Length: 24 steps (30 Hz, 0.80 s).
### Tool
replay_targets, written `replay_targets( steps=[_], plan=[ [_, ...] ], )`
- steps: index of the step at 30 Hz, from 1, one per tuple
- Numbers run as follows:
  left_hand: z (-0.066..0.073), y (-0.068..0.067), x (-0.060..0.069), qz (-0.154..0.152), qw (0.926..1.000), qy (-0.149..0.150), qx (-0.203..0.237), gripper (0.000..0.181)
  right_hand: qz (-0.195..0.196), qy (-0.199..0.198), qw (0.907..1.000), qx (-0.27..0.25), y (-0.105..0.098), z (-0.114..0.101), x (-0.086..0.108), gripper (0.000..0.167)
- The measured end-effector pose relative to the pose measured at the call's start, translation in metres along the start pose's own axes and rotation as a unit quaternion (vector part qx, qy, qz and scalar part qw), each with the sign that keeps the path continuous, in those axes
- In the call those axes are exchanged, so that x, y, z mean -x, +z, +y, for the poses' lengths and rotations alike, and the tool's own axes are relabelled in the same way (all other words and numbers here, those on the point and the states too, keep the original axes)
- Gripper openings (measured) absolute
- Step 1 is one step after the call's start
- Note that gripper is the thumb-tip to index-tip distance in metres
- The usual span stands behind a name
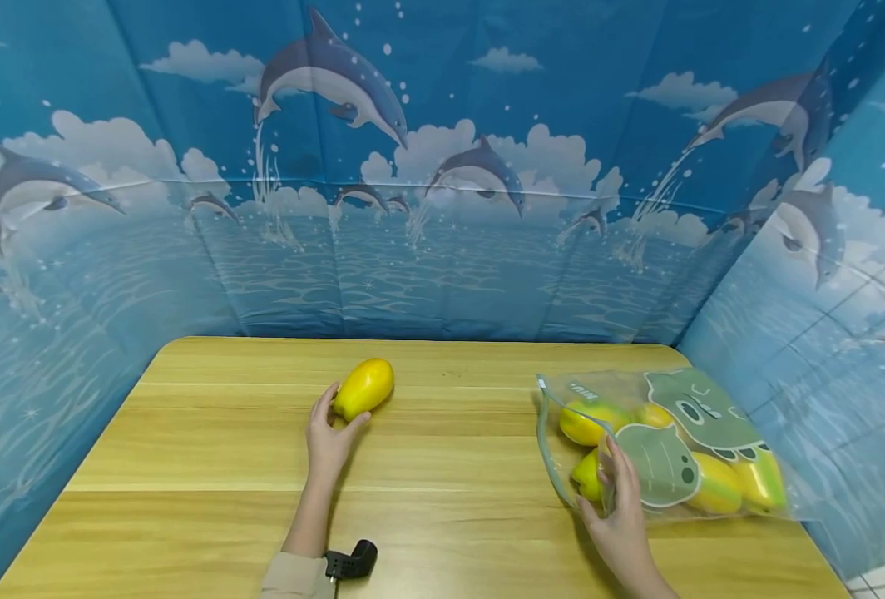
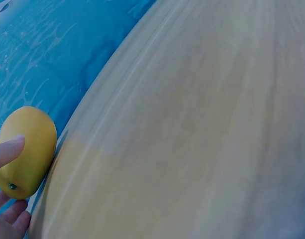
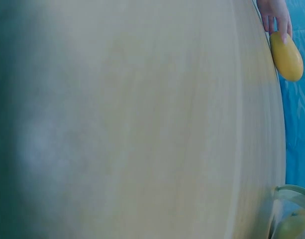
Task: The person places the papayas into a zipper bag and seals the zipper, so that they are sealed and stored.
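Observation:
In the head view my left hand (image 1: 332, 439) holds a yellow mango (image 1: 365, 388) by its near end, thumb on one side and fingers on the other. The left wrist view shows the thumb lying over the mango (image 2: 30, 149), with a small dark stem spot at its lower end. At the right, my right hand (image 1: 622, 516) grips the open mouth of a clear zip bag (image 1: 655, 466) with a green cartoon print. Several yellow-green mangoes (image 1: 714, 482) lie inside the bag, partly hidden by the print. The right wrist view catches only the bag's rim (image 3: 294, 188).
A wooden table (image 1: 457, 491) carries everything, with its far edge against a blue dolphin-print curtain (image 1: 442, 266). The curtain also stands along the left and right sides. A black strap device (image 1: 353, 560) sits on the left wrist.

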<state>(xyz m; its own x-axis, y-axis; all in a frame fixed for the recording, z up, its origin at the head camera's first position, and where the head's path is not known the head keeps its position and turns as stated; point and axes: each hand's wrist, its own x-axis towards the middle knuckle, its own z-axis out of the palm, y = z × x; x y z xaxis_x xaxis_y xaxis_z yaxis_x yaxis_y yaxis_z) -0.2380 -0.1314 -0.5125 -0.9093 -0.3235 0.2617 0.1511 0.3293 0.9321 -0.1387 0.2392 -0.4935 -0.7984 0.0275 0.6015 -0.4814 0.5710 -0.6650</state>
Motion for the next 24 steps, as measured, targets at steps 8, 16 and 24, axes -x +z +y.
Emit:
replay_targets(
  steps=[8,16,24],
  plan=[
    [0.0,0.002,0.0,-0.003,1.0,-0.005,0.001,0.067,-0.001,-0.006,0.9999,0.01,-0.001,0.0,0.0,0.104],
    [0.0,0.003,-0.002,0.003,0.9999,-0.008,0.01,0.059,-0.002,-0.007,0.9999,0.009,-0.001,0.003,0.0,0.104],
    [0.011,0.01,0.002,0.024,0.9995,0.006,0.02,0.054,0.0,-0.02,0.9998,0.008,-0.001,0.005,0.001,0.105]
  ],
)
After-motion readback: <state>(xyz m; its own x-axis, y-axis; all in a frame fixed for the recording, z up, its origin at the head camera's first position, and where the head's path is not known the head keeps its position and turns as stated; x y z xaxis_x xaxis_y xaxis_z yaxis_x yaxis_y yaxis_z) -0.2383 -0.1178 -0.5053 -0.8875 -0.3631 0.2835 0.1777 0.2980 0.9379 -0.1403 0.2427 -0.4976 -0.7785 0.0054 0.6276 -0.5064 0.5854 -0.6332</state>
